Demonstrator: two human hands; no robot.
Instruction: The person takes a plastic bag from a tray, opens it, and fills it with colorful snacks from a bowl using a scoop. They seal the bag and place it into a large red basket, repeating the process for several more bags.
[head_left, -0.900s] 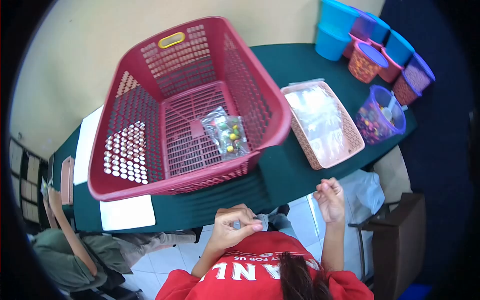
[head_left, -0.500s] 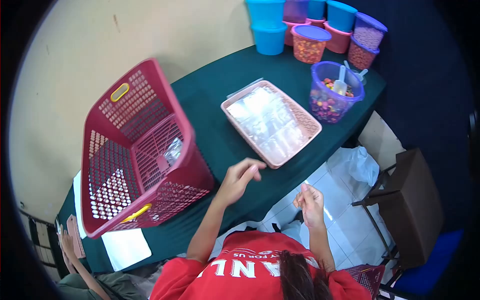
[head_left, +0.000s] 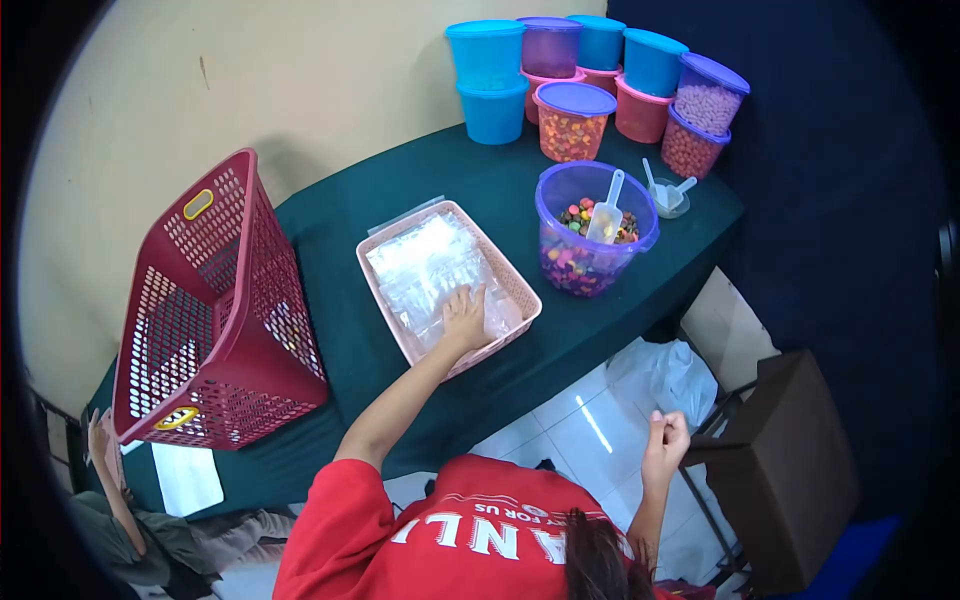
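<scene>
My left hand [head_left: 465, 318] lies with its fingers spread on the clear plastic bags [head_left: 425, 262], near the front of the pink tray basket [head_left: 520, 290]. Off the table's front edge, my right hand [head_left: 664, 445] is raised above the floor with its fingers curled; whether anything is between them is too small to tell. Right of the tray stands an open purple tub [head_left: 580, 262] of colourful candies, with a white scoop [head_left: 606, 212] resting in it.
A tall maroon basket [head_left: 260, 330] stands on the left. Lidded tubs [head_left: 492, 112] are stacked at the back, near a small bowl [head_left: 670, 200] with scoops. A brown chair [head_left: 790, 470] is at the right. Another person's hand [head_left: 98, 438] shows at far left.
My left hand has moved from beside the tray's front corner onto the plastic bags. My right hand has moved right and down. The view has shifted to the right.
</scene>
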